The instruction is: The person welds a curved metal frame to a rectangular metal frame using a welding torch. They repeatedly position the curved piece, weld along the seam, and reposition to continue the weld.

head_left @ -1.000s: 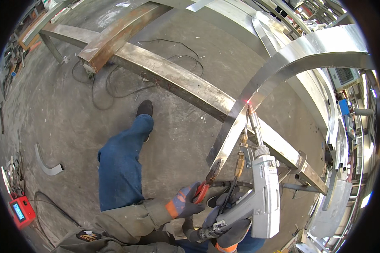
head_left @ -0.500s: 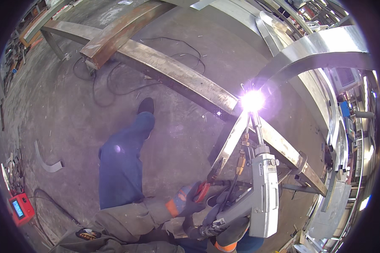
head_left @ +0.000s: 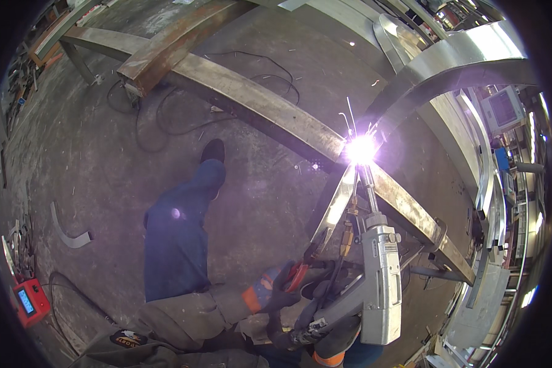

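Observation:
My gloved left hand (head_left: 281, 287), orange at the cuff, closes round a red-handled clamp (head_left: 297, 277). Its dark jaws meet the lower end of a flat metal bar (head_left: 336, 205), which slants up toward a glaring white-violet arc. A grey handheld welding gun (head_left: 381, 282) stands nose up, its nozzle reaching that glare. My gloved right hand (head_left: 328, 339) is wrapped round the gun's handle, partly hidden by the gun. At the arc a square steel tube (head_left: 251, 98) and a curved shiny metal section (head_left: 466, 55) come close; the light hides their joint.
A rusty beam (head_left: 165, 55) lies across the tube. Black cable (head_left: 159, 122) loops on the floor behind it. A red box with a lit display (head_left: 30, 303) stands at the far left, near a curved metal offcut (head_left: 70, 236). Long metal strips (head_left: 484, 165) lie along the right.
The gun's nozzle and the arc have shifted slightly left in the picture. Thin spark streaks now rise above the glare. Both hands keep their grips.

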### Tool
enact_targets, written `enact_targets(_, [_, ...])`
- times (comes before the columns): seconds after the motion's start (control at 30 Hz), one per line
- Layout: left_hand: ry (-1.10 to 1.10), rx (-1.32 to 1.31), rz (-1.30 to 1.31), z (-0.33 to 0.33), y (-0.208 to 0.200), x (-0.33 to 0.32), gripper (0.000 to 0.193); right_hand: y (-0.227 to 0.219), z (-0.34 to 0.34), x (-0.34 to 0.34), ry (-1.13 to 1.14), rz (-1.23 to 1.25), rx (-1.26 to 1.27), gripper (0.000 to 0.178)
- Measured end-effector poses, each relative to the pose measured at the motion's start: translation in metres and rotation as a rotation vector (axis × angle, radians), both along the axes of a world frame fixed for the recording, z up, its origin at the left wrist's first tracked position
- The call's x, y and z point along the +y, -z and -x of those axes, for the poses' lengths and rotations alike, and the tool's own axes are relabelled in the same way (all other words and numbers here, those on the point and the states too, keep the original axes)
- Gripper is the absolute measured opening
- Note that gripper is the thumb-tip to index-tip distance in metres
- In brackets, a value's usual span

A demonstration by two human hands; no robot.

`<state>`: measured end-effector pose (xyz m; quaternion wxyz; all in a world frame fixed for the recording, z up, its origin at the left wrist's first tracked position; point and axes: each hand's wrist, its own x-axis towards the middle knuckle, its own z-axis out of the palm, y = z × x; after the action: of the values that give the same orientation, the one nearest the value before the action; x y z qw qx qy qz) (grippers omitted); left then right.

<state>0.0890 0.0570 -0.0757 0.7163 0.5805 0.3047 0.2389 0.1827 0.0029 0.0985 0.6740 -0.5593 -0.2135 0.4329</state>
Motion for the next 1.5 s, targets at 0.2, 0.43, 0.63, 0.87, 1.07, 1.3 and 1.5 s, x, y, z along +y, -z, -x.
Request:
enact_targets(0.2, [0.086, 0.043, 0.046, -0.005, 0.007, 0.003, 0.065, -0.001, -0.002, -0.005, -0.005, 0.011, 0.025, 0.077])
enact_targets(0.43, [0.072, -0.004, -0.006, -0.001, -0.013, 0.009, 0.057, -0.002, -0.004, -0.009, -0.012, 0.027, 0.038, 0.077])
enact_targets(0.63, [0.153, 0.081, 0.014, 0.007, -0.044, 0.028, 0.057, -0.003, -0.006, -0.015, -0.018, 0.042, 0.063, 0.077])
enact_targets(0.87, [0.158, 0.105, 0.071, 0.003, -0.024, 0.02, 0.07, -0.002, -0.01, -0.024, -0.026, 0.061, 0.082, 0.077])
enact_targets(1.07, [0.084, 0.044, 0.085, -0.004, 0.003, 0.005, 0.074, -0.002, -0.013, -0.034, -0.028, 0.072, 0.1, 0.078])
enact_targets(1.3, [0.049, 0.041, 0.081, -0.004, 0.003, 0.004, 0.073, -0.003, -0.016, -0.042, -0.032, 0.081, 0.116, 0.078])
enact_targets(1.5, [0.085, 0.129, -0.043, 0.004, -0.027, 0.022, 0.062, -0.003, -0.019, -0.046, -0.031, 0.086, 0.126, 0.078])
